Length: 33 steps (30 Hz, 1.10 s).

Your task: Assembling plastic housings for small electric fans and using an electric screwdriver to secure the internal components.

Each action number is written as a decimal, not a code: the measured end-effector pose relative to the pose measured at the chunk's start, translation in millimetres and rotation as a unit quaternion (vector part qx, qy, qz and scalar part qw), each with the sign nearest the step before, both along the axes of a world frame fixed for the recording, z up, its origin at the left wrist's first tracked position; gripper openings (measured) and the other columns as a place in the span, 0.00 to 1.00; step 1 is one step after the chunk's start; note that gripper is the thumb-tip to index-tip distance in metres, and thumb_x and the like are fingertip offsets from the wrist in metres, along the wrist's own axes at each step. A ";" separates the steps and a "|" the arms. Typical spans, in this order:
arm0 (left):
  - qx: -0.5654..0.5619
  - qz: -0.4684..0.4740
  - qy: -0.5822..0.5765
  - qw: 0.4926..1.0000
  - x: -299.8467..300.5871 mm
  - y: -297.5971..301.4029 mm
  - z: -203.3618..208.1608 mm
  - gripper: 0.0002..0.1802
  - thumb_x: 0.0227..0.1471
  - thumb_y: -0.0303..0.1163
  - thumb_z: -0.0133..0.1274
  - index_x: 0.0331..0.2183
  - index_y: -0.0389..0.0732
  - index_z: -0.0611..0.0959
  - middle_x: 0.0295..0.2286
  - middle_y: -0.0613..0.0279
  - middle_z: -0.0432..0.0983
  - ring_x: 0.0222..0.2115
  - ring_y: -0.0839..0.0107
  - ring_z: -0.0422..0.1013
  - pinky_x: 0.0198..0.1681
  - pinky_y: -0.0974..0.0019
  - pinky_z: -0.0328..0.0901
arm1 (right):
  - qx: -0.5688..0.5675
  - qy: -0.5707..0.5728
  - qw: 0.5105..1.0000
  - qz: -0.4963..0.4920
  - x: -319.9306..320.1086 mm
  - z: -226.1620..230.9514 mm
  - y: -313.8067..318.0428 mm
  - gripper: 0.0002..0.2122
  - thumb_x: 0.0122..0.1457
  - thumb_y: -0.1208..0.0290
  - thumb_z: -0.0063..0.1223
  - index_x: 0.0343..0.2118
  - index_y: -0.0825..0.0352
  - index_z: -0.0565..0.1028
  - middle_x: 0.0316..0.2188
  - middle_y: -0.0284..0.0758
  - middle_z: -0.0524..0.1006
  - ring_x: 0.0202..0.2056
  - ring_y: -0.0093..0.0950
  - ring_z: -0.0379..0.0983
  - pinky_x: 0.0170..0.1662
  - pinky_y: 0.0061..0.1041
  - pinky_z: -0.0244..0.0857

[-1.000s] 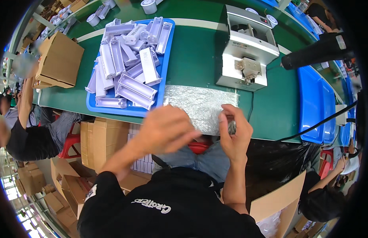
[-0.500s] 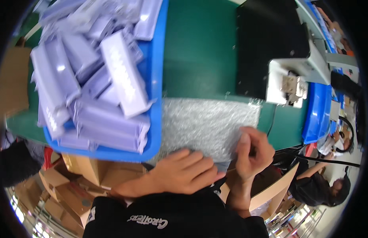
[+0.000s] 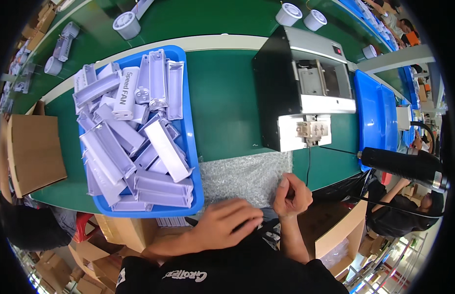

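Note:
A sheet of bubble wrap [image 3: 242, 177] lies flat on the green tabletop in front of me, to the right of the blue bin [image 3: 194, 191]. My left hand [image 3: 227, 221] is at its near edge, palm down, fingers loosely bent and a gap beside the thumb; nothing shows in it. Over the right edge of the wrap is my right hand [image 3: 292, 197], fingers curled in and thumb raised beside them, with nothing visible in its grip. Many pale lilac plastic housings [image 3: 168, 149] are heaped in the bin, mostly trough-shaped.
A black-and-white bench machine [image 3: 271, 98] stands right of centre, its cable on the table. Farther right are blue trays [image 3: 379, 115] and a black cylindrical tool [image 3: 399, 164]. Cardboard boxes [image 3: 36, 152] stand left and below. Round white fan units [image 3: 127, 25] sit along the back; a co-worker [image 3: 399, 210] is at right.
The view has tilted up and back, bringing the whole bin, the machine and the back strip into sight. My hands have drawn slightly toward me; the right one stays curled.

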<state>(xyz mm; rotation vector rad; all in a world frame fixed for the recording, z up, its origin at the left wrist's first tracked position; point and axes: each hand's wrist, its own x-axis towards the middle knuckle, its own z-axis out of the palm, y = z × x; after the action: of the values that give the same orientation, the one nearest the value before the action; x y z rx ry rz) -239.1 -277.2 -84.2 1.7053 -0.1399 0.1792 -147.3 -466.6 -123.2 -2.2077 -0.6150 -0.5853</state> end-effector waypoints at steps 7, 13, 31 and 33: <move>0.013 0.075 0.018 0.997 28.9 -7.3 38.0 0.09 0.52 0.18 0.63 0.38 0.33 0.85 0.31 0.55 0.81 0.29 0.67 0.77 0.35 0.68 0.71 | 0.030 0.078 0.995 0.048 1.7 2.5 -0.3 0.05 0.54 0.83 0.60 0.34 0.70 0.79 0.20 0.33 0.77 0.13 0.24 0.66 0.19 0.22 0.58; 0.136 0.202 0.039 0.969 73.0 4.9 48.2 0.08 0.55 0.20 0.59 0.39 0.33 0.83 0.30 0.52 0.78 0.29 0.62 0.77 0.32 0.65 0.71 | 0.061 0.103 0.986 0.117 8.2 11.1 -3.7 0.05 0.56 0.83 0.59 0.35 0.70 0.80 0.15 0.30 0.71 0.13 0.20 0.60 0.18 0.21 0.52; 0.224 0.361 -0.011 0.905 148.5 8.3 -25.3 0.08 0.48 0.21 0.66 0.34 0.33 0.84 0.27 0.51 0.77 0.25 0.59 0.74 0.31 0.59 0.68 | 0.154 0.246 0.943 0.160 14.8 20.8 -22.4 0.01 0.61 0.80 0.58 0.34 0.70 0.79 0.16 0.25 0.72 0.17 0.11 0.62 0.21 0.16 0.54; 0.234 0.349 -0.023 0.907 149.7 6.3 -29.5 0.08 0.50 0.22 0.65 0.35 0.34 0.84 0.27 0.50 0.77 0.25 0.58 0.74 0.31 0.59 0.69 | 0.156 0.244 0.946 0.148 13.2 20.6 -23.7 0.01 0.61 0.81 0.58 0.34 0.70 0.79 0.16 0.25 0.72 0.18 0.11 0.61 0.21 0.15 0.54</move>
<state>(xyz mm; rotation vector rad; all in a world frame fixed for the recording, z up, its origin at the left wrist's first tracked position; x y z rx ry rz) -89.5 -270.9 -113.7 2.1735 0.4411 0.7685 -134.1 -490.3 -102.5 -1.8157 -0.5311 0.0289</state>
